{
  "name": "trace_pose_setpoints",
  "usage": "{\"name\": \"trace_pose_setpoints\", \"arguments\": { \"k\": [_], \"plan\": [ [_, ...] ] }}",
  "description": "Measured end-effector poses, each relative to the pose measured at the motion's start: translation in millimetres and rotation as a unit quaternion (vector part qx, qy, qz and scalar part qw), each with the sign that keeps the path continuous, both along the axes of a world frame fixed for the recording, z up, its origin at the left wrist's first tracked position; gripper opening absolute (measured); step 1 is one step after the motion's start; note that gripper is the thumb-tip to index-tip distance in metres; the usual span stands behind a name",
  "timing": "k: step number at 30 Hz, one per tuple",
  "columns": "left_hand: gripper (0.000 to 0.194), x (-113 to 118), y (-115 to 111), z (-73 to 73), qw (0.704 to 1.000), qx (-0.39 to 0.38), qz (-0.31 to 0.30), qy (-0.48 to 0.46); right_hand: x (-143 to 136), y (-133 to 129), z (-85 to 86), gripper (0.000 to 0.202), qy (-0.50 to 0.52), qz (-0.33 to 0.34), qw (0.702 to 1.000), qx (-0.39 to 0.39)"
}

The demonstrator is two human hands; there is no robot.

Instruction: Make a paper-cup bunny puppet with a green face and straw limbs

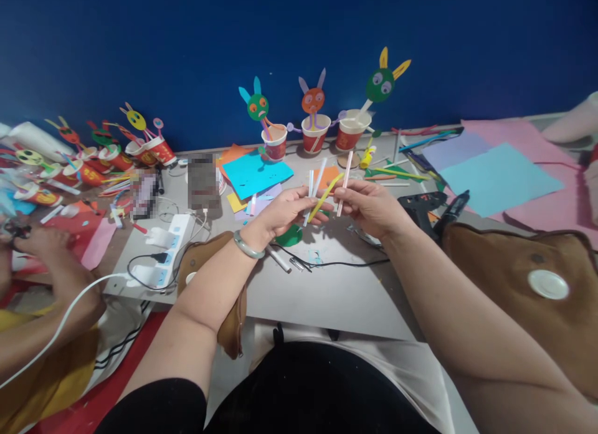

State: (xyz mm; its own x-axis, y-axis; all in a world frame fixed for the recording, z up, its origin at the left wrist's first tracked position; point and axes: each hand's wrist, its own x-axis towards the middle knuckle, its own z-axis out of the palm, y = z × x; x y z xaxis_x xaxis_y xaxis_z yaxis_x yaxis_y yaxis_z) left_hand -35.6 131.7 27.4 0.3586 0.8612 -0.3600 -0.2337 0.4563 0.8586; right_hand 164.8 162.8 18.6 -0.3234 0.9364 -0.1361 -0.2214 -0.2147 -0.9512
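My left hand (292, 211), with a pale bangle (249, 245) at its wrist, pinches a few whitish straws (319, 177) above the table. A yellow straw (323, 200) slants between my two hands, its lower end at my left fingers and its upper end near my right. My right hand (369, 205) is closed on pink-and-white straws (344, 183) held upright. Beneath my left fingers lies a green paper circle (288, 236). Behind my hands stand red paper cups (314, 138) with paper rabbit-eared figures (313, 101) rising from them.
A blue paper sheet (255, 174) lies behind my left hand. Right of my right hand are a black glue gun (420, 211), a marker (455, 208) and a brown cushion (504, 291). A power strip (175, 247) with cables lies left, near a co-worker's hand (44, 244).
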Motion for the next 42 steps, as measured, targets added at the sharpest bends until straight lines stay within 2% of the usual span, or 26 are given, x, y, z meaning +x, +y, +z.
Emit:
{"name": "trace_pose_setpoints", "arguments": {
  "k": [2,5,15,21,35,40,42],
  "plan": [
    [0.02,-1,1,-0.2,1.0,0.003,0.018,0.0,0,0,-1.3,0.053,-0.002,0.005,1.0,-0.001],
    [0.021,0,2,-0.4,1.0,-0.005,0.015,0.005,0,0,-4.2,0.052,-0.014,0.016,1.0,-0.001],
    [0.016,3,-4,4.2,0.994,-0.059,-0.091,0.028,-3,-3,-3.2,0.057,-0.024,0.024,0.999,-0.007],
    [0.019,1,-4,7.8,0.989,-0.071,-0.122,0.036,-2,-4,-6.1,0.049,-0.038,0.037,0.998,-0.016],
    [0.024,1,-1,1.7,0.992,-0.069,-0.101,0.023,-1,-1,-7.7,0.06,-0.026,0.01,1.0,-0.001],
    [0.018,-1,2,-1.0,0.995,-0.058,-0.07,0.037,3,4,-10.1,0.048,-0.036,-0.019,0.999,0.014],
    [0.016,-2,3,-1.2,0.996,-0.054,-0.037,0.059,9,9,-8.5,0.039,-0.049,-0.041,0.998,0.019]
  ]
}}
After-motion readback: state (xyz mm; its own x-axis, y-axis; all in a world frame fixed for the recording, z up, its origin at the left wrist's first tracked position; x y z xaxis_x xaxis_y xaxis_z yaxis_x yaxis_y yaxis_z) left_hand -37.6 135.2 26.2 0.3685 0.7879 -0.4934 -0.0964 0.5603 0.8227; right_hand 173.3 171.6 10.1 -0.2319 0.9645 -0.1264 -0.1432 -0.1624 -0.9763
